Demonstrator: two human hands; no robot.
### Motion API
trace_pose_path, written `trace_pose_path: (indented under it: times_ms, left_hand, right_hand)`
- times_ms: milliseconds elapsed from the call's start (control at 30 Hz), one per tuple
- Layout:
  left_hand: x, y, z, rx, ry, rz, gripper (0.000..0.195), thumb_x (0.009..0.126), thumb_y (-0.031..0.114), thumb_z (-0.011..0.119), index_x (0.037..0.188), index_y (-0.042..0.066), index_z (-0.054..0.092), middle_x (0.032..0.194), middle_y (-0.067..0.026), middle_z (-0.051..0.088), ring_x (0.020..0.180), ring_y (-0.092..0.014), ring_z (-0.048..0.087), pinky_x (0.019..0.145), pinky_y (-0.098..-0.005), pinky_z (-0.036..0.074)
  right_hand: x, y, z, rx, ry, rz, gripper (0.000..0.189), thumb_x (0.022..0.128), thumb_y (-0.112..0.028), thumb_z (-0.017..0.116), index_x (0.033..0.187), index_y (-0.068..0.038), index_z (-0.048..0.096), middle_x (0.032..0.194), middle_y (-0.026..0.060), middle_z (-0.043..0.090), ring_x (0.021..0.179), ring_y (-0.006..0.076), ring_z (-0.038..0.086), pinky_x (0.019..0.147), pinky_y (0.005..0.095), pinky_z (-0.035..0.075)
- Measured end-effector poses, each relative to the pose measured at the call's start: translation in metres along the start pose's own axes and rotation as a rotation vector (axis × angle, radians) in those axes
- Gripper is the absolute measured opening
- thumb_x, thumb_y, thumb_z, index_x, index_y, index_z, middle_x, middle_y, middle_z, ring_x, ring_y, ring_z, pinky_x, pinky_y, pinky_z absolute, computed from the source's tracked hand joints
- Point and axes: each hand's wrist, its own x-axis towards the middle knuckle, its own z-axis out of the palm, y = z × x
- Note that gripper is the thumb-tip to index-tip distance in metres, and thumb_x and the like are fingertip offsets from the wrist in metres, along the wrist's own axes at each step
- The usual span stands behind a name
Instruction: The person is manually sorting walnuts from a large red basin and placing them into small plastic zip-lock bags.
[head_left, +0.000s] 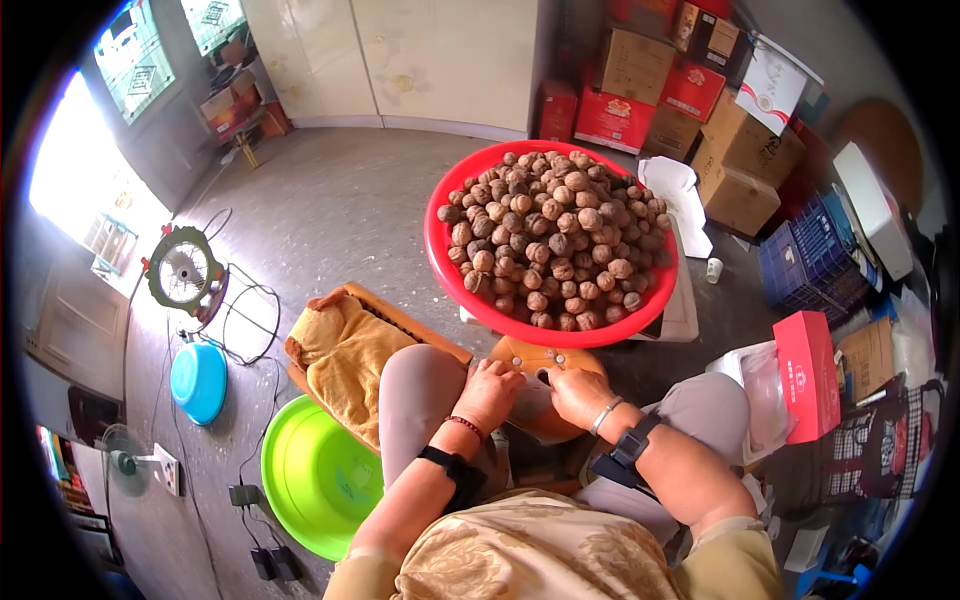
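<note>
Over the orange-brown padded stool (577, 361) between my knees, both hands are held a short way apart. My left hand (493, 391) has its fingers curled, and whatever may be inside them is hidden. My right hand (582, 397) has thumb and forefinger bent close together beside a small dark spot; I cannot make out whether it pinches anything. Just beyond the hands stands a wide red plastic basin (442, 251), heaped with whole brown walnuts (555, 225).
A lime-green basin (289, 480) sits left of my leg, beside a wooden seat draped with a yellow towel (341, 367). Farther left are a blue basin (199, 382), a fan (184, 274) and loose cables. Cardboard boxes (739, 191), a blue crate (810, 255) and a red box (806, 379) crowd the right.
</note>
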Motion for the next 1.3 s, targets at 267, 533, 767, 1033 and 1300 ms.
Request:
trace_pose_path:
  times_ms: [267, 533, 767, 1033, 1300]
  left_hand:
    - [0.008, -0.005, 0.019, 0.234, -0.034, 0.089, 0.009, 0.076, 0.016, 0.06, 0.08, 0.013, 0.067, 0.088, -0.0057, 0.064, 0.09, -0.024, 0.06, 0.082, -0.0374, 0.047]
    - [-0.002, 0.011, -0.01, -0.287, 0.167, 0.031, 0.01, 0.079, 0.017, 0.064, 0.085, 0.009, 0.066, 0.082, -0.0105, 0.059, 0.085, -0.031, 0.06, 0.076, -0.0402, 0.05]
    - [-0.01, 0.051, -0.106, -0.237, 0.124, -0.01, 0.013, 0.083, 0.018, 0.062, 0.088, 0.007, 0.062, 0.087, -0.0114, 0.058, 0.085, -0.033, 0.061, 0.071, -0.0417, 0.052]
    - [-0.035, 0.056, -0.134, -0.269, 0.2, 0.031, 0.015, 0.083, 0.016, 0.064, 0.091, 0.004, 0.062, 0.087, -0.0121, 0.062, 0.086, -0.031, 0.062, 0.074, -0.04, 0.052]
    - [-0.034, 0.054, -0.143, -0.431, 0.197, 0.206, 0.01, 0.083, 0.009, 0.064, 0.083, 0.001, 0.059, 0.078, -0.0138, 0.058, 0.074, -0.034, 0.058, 0.066, -0.0395, 0.048]
  right_hand:
    - [0.0, 0.011, 0.01, -0.122, 0.16, -0.196, 0.011, 0.079, -0.012, 0.052, 0.073, -0.007, 0.059, 0.074, 0.0154, 0.064, 0.071, 0.0368, 0.063, 0.063, 0.0461, 0.051]
    - [-0.006, -0.016, -0.04, 0.075, 0.243, -0.352, 0.007, 0.073, -0.006, 0.065, 0.072, -0.005, 0.057, 0.075, 0.0143, 0.06, 0.07, 0.0351, 0.059, 0.061, 0.043, 0.049]
    - [-0.006, -0.033, -0.064, 0.539, 0.255, -0.32, 0.011, 0.079, -0.001, 0.066, 0.074, -0.004, 0.057, 0.065, 0.0064, 0.055, 0.057, 0.0164, 0.051, 0.054, 0.0287, 0.043]
    - [-0.01, -0.066, -0.089, 0.773, 0.178, -0.387, 0.017, 0.087, -0.009, 0.066, 0.074, -0.006, 0.055, 0.063, -0.0018, 0.05, 0.058, 0.0068, 0.043, 0.052, 0.0239, 0.037]
    - [-0.016, -0.068, -0.103, 0.905, 0.086, -0.374, 0.019, 0.086, -0.011, 0.068, 0.073, -0.003, 0.057, 0.066, -0.0004, 0.051, 0.062, 0.0096, 0.045, 0.058, 0.0244, 0.038]
